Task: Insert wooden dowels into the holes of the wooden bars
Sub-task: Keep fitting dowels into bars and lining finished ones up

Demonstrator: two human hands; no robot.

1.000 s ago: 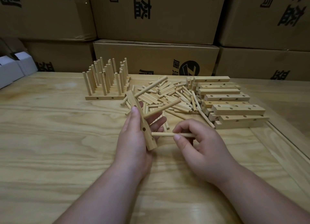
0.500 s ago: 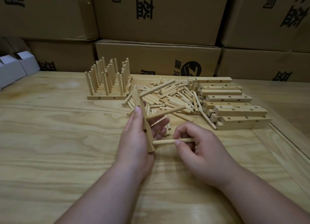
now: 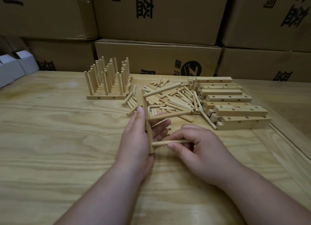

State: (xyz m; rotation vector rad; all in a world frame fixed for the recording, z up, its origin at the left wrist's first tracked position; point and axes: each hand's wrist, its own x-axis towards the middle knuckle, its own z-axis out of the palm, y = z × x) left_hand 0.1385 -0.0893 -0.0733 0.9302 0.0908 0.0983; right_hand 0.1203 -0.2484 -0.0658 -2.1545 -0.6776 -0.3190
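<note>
My left hand (image 3: 136, 145) grips a wooden bar (image 3: 146, 123) held on edge above the table, its long side running away from me. Two dowels stick out of the bar to the right: an upper one (image 3: 161, 90) and a middle one (image 3: 170, 115). My right hand (image 3: 198, 149) pinches a third dowel (image 3: 170, 142), whose left tip meets the bar's near end. A loose pile of dowels (image 3: 173, 100) lies behind the hands.
Finished bars with upright dowels (image 3: 107, 83) stand at the back left. A stack of drilled bars (image 3: 235, 110) lies at the right. Cardboard boxes (image 3: 158, 59) line the back of the wooden table (image 3: 50, 140); white boxes (image 3: 11, 69) sit at far left.
The bar and my left hand have shifted slightly toward me. The dowel pinched by my right hand has moved left, so its tip now sits against the bar's near end.
</note>
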